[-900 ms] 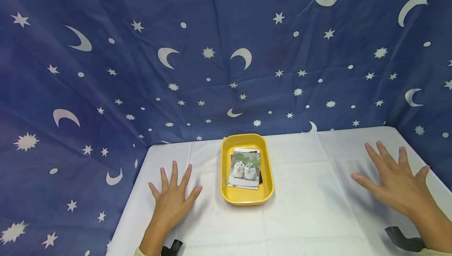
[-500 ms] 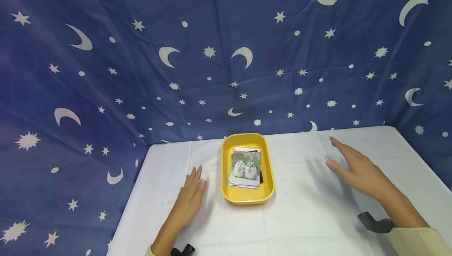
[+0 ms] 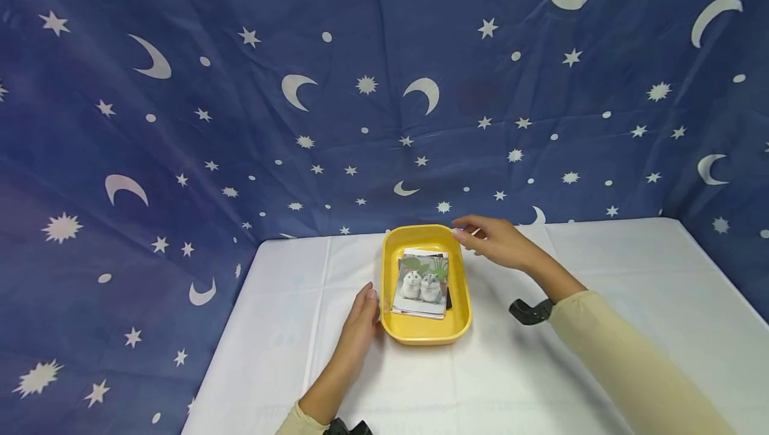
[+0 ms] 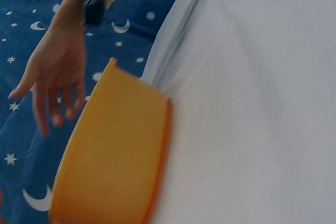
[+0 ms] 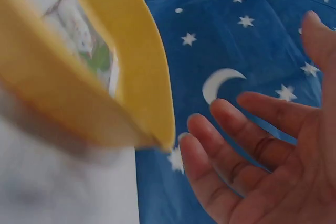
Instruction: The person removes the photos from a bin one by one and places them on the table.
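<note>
A yellow tray point(image 3: 426, 333) stands on the white-covered table, with a small stack of picture cards point(image 3: 422, 286) lying in it. The top card shows two hamsters among green leaves. My left hand point(image 3: 360, 321) is at the tray's left side, fingertips right at the wall. At the far right corner is my right hand point(image 3: 494, 240), its fingers loosely bent beside the rim. In the right wrist view the right hand point(image 5: 262, 156) has spread fingers and an empty palm, near the tray's corner point(image 5: 142, 93). The left wrist view shows the tray's outer wall point(image 4: 113, 145).
A white cloth point(image 3: 589, 348) covers the table. Behind it and along the left hangs a dark blue curtain point(image 3: 360, 41) with moons and stars. Each wrist wears a black strap mount, such as the right one point(image 3: 531, 312).
Both hands, spread wide apart at first, have moved inward to the tray's two sides. The right hand travelled far to the left. The tray and cards stay on the table.
</note>
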`<state>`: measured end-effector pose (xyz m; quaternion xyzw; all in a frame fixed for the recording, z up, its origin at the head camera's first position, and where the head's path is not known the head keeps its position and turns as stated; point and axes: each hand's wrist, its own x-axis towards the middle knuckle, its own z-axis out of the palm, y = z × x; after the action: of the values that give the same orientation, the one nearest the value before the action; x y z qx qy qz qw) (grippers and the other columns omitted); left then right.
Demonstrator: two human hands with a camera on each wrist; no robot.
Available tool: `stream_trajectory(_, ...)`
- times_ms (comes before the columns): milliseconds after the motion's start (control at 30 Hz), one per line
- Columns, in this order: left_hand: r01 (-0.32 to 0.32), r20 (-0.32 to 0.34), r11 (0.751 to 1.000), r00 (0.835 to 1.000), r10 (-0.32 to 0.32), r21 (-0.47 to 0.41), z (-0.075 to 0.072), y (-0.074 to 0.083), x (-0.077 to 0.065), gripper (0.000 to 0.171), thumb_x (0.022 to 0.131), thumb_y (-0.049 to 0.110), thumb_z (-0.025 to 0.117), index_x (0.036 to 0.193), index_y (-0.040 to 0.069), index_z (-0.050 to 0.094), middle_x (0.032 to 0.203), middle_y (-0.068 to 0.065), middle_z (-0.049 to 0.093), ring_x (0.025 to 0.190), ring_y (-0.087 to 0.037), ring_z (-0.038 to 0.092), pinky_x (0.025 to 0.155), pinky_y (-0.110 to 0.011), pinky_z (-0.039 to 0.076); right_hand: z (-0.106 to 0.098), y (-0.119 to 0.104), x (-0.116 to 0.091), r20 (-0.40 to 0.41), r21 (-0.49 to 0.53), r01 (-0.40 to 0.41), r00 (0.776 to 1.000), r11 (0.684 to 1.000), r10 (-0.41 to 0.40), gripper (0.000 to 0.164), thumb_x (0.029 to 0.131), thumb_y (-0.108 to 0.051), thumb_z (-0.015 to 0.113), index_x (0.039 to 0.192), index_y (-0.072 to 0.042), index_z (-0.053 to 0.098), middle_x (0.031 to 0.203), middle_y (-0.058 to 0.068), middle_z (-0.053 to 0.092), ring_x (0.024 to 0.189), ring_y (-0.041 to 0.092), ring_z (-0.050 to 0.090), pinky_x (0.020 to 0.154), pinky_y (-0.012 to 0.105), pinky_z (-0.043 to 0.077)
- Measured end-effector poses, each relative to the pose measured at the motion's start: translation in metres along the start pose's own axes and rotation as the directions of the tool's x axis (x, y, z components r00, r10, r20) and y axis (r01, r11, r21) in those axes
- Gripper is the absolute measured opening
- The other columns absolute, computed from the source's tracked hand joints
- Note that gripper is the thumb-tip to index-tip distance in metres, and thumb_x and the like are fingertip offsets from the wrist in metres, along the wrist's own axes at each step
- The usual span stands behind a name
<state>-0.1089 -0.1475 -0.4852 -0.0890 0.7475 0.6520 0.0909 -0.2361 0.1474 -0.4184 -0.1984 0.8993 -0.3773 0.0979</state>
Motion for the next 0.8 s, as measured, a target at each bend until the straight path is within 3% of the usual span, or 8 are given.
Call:
stream_trajectory(167,-0.002,-0.052,1.0,0.999,0.002,-0.008,0.016,-0.008,0.005,0.074,0.105,0.061,0.038,0.163,0.016,0.025,0.169,-0.013,0.026,0.157,-0.036,0.019,0.127,-0.059,0.017,0.018,-0.013,0.038,0.124,0.035,-0.004,0.992,0.999,0.0,0.059,0.097,-0.06,0.061,0.135,-0.016,0.065,0.118,0.006,0.068,0.101,0.029,0.068,0.077,0.031,0.058)
stream_trajectory(367,-0.033,-0.063,0.999,0.997,0.034,0.004,0.024,-0.018,0.012,0.075,0.104,0.059,0.045,0.165,0.021,0.021,0.171,-0.009,0.02,0.158,-0.034,0.016,0.128,-0.056,0.015,0.042,-0.012,0.07,0.188,-0.034,0.071,0.98,0.997,-0.064,0.057,0.094,-0.053,0.069,0.131,-0.009,0.069,0.113,0.005,0.07,0.102,0.021,0.064,0.091,0.037,0.057)
stream_trajectory(500,-0.041,-0.08,0.998,0.996,0.045,0.051,0.025,-0.024,0.016,0.067,0.107,0.051,0.044,0.165,0.027,0.019,0.171,-0.007,0.02,0.158,-0.036,0.016,0.127,-0.06,0.015,0.058,-0.011,0.085,0.242,-0.094,0.091,0.968,0.991,-0.066,0.056,0.091,-0.05,0.074,0.128,-0.007,0.071,0.109,0.004,0.072,0.098,0.018,0.063,0.091,0.036,0.056)
stream_trajectory(667,-0.063,-0.086,0.991,0.994,0.073,0.117,0.027,-0.03,0.018,0.059,0.111,0.041,0.039,0.165,0.031,0.018,0.171,-0.006,0.022,0.157,-0.037,0.019,0.126,-0.063,0.016,0.073,-0.015,0.097,0.279,-0.185,0.032,0.96,0.982,0.022,0.056,0.088,-0.049,0.078,0.124,-0.006,0.072,0.112,0.005,0.072,0.098,0.019,0.063,0.092,0.036,0.057)
stream_trajectory(800,-0.105,-0.071,0.989,0.991,0.112,0.101,0.027,-0.033,0.02,0.056,0.113,0.033,0.035,0.165,0.032,0.016,0.171,-0.003,0.019,0.158,-0.032,0.016,0.128,-0.059,0.014,0.079,-0.018,0.101,0.265,-0.307,-0.034,0.957,0.951,0.12,0.051,0.084,-0.048,0.083,0.117,-0.01,0.074,0.111,0.002,0.072,0.095,0.018,0.062,0.091,0.036,0.057)
